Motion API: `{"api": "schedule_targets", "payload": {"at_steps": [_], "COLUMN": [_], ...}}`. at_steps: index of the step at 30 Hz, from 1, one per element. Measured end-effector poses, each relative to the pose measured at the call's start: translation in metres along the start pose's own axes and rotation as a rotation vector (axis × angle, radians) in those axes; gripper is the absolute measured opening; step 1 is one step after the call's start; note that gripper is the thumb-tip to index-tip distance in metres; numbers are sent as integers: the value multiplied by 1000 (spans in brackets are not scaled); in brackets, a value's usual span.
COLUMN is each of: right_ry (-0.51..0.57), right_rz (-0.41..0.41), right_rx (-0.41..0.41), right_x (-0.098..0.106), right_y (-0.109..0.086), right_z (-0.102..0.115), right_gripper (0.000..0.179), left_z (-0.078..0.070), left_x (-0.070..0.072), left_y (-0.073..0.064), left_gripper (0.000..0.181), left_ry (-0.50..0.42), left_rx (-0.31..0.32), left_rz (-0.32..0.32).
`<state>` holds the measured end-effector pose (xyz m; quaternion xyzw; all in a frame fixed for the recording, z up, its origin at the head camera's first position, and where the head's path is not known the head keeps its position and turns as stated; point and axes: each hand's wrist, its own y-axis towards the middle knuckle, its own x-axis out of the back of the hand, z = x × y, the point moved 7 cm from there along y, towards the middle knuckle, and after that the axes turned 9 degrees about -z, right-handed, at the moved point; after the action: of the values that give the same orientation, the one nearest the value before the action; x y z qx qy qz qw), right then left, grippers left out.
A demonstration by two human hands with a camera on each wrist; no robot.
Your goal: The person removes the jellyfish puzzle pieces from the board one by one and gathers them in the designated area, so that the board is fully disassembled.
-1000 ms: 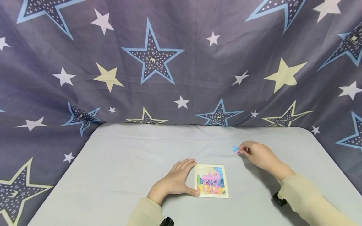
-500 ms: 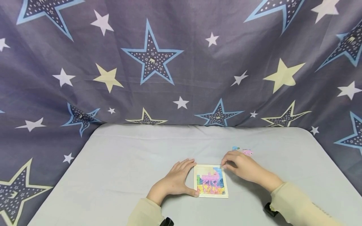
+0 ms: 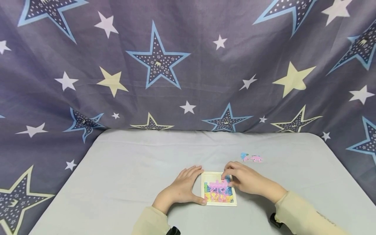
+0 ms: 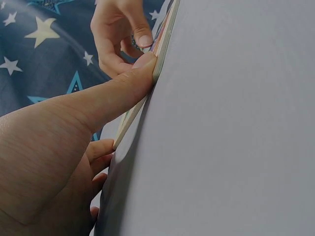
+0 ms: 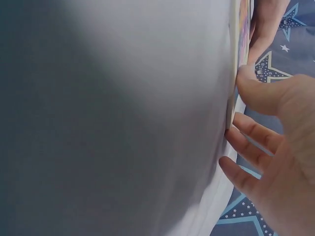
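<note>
A square jigsaw puzzle in a cream frame (image 3: 219, 204) lies on the table, its picture pink, blue and yellow, with a bare cream patch at the upper left. My left hand (image 3: 180, 186) holds the frame at its left side, thumb at the near corner and a fingertip at the far one. My right hand (image 3: 248, 178) reaches over the upper right of the puzzle, fingers bent, thumb and fingertips at the blue part. I cannot tell whether it pinches a piece there. Beyond it lie loose pieces, one blue and pink (image 3: 244, 156), another pink with eyes (image 3: 257, 159).
A pale grey cloth (image 3: 141, 163) covers the table. Behind and at both sides hangs a dark curtain (image 3: 205, 75) printed with stars. Dark bands (image 3: 276, 220) sit at the wrists.
My right hand has left the loose pieces at the back, moved toward me and leftward, and come over the puzzle's upper right. My left hand has stayed at the frame.
</note>
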<state>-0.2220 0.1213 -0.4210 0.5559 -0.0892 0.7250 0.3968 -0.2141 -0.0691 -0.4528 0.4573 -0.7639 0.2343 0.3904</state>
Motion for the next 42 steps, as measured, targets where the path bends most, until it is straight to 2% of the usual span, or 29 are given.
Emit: {"api": "schedule_targets", "payload": {"at_steps": [8, 18, 23, 27, 37, 42], "right_ry": [29, 45, 63, 68, 14, 22], "right_rz": [-9, 53, 68, 73, -12, -36], "right_rx": [47, -5, -10, 1, 52, 32], "right_x": [0, -4, -5, -5, -3, -2], "right_y": [5, 11, 14, 16, 14, 9], "right_z": [0, -1, -2, -1, 8, 8], "right_gripper": [29, 24, 21, 22, 27, 28], "left_z": [1, 1, -1, -2, -3, -3], "left_x": [-1, -3, -4, -4, -3, -3], "left_y": [0, 0, 0, -1, 0, 0], "left_gripper": [111, 105, 95, 95, 95, 94], "left_ry": [-6, 17, 36, 34, 25, 33], "left_rx": [-1, -10, -13, -5, -5, -15], "left_rz": [1, 5, 5, 2, -3, -10]}}
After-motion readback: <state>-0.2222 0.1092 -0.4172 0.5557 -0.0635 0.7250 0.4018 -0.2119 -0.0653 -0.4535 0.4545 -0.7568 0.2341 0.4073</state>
